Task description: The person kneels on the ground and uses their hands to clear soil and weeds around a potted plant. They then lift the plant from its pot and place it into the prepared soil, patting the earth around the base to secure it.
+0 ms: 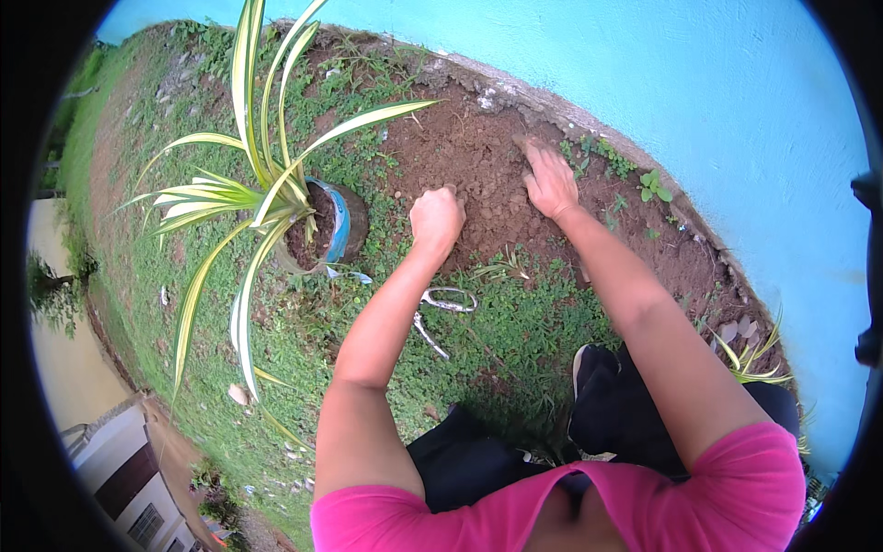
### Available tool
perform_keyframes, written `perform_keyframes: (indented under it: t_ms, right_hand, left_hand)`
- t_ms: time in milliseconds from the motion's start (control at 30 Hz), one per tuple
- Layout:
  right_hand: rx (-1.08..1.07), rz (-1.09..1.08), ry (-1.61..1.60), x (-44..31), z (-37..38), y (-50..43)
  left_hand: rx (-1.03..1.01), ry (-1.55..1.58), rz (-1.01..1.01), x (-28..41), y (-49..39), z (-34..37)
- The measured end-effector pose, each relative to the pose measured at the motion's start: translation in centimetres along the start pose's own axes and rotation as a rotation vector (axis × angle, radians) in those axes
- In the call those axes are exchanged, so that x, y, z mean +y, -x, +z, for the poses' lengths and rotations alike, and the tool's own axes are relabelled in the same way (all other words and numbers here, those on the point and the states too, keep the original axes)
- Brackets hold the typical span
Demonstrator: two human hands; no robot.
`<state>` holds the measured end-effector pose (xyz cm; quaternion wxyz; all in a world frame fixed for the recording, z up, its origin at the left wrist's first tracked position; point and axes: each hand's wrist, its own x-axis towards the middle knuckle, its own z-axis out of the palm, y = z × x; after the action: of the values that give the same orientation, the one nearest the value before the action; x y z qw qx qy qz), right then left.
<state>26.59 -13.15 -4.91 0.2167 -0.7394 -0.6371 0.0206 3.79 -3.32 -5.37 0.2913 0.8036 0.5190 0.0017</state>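
Over a patch of loose brown soil (486, 179), my left hand (438, 217) is curled with its knuckles up. Its fingers are tucked from sight, so whether it holds any soil cannot be told. My right hand (550, 179) lies on the soil nearer the wall, its thumb apart and its fingers reaching away from me. To the left of my left hand stands a potted plant (276, 193) with long green and cream striped leaves. Its pot (354, 224) has a blue band at the rim. A worn white-handled cutting tool (452, 301) lies in the grass, partly hidden by my left forearm.
A light blue wall (690, 90) with a rough concrete base (531, 93) borders the soil. Low grass and weeds (510, 331) grow around my shoes. A small striped plant (748, 362) sits at the right by the wall. A pale stone (238, 394) lies at the left.
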Motion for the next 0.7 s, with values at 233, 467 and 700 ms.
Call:
perform_keyframes:
  t_ms: [233, 467, 700]
  right_hand:
    - [-0.115, 0.100, 0.032, -0.8, -0.6, -0.5]
    - [-0.135, 0.050, 0.164, -0.8, -0.1, -0.4]
    - [-0.196, 0.032, 0.234, -1.4, -0.4, -0.5]
  left_hand:
    - [-0.061, 0.365, -0.093, -1.4, 1.0, -2.1]
    - [0.093, -0.267, 0.070, -2.7, 3.5, -6.4]
    - [-0.160, 0.850, -0.485, -7.2, 0.1, 0.5]
